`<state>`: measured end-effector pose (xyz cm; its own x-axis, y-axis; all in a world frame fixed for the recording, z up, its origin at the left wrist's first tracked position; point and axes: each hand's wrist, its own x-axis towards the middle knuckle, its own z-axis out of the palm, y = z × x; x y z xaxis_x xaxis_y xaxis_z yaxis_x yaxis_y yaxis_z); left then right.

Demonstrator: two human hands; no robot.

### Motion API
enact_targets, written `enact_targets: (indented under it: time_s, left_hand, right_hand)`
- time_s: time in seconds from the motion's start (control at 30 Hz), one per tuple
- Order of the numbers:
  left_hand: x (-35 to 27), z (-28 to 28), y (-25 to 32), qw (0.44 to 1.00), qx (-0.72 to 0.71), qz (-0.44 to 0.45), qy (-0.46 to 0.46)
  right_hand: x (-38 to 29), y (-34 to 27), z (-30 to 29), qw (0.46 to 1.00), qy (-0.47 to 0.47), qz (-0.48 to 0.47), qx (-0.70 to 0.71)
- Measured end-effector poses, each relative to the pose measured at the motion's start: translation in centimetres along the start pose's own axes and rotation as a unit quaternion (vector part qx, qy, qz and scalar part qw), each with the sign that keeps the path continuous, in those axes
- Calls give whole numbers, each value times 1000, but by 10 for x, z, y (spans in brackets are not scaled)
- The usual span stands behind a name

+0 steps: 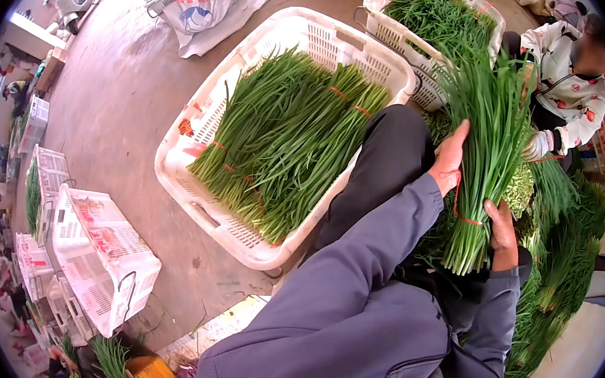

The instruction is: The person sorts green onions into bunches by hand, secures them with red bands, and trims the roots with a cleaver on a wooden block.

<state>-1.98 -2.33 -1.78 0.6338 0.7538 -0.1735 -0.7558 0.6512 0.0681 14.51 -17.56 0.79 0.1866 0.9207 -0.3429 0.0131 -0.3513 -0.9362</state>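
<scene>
A large bunch of long green leafy stalks, like garlic chives (487, 155), lies between my two hands, a red tie round its lower stems. My left hand (451, 158) presses along the leaves on the bunch's left side, with red string at the wrist. My right hand (500, 227) grips the stem end from the right, thumb on the stems beside the tie. To the left, a white plastic basket (221, 257) holds layers of tied bunches (287, 141). Beneath and beside my hands is a heap of more green stalks (567, 273).
A second white basket (379, 20) with bunches stands beyond the first. A co-worker (565, 81) in a patterned jacket sits at the right, a gloved hand close to my bunch. White baskets (117, 250) stand at the left, a printed sack (209, 17) lies on the floor, and other people work lower left.
</scene>
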Motion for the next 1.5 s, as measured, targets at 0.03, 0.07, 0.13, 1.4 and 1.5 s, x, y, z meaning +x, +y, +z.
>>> enact_targets:
  time_s: [0.03, 0.07, 0.13, 1.4, 1.5]
  left_hand:
    - [-2, 0, -3, 998, 21, 32, 53]
    - [-2, -3, -4, 994, 40, 67, 81]
    - [-7, -10, -11, 998, 19, 62, 26]
    - [4, -7, -1, 934, 276, 206, 94]
    - [0, -7, -4, 935, 280, 200, 82]
  right_hand:
    - [1, -2, 3, 1000, 24, -3, -4]
    - [4, -4, 7, 999, 28, -11, 15]
    - [10, -10, 11, 995, 14, -92, 32]
    - [-129, -72, 17, 841, -225, -55, -489]
    - [-101, -70, 17, 909, -111, -50, -398]
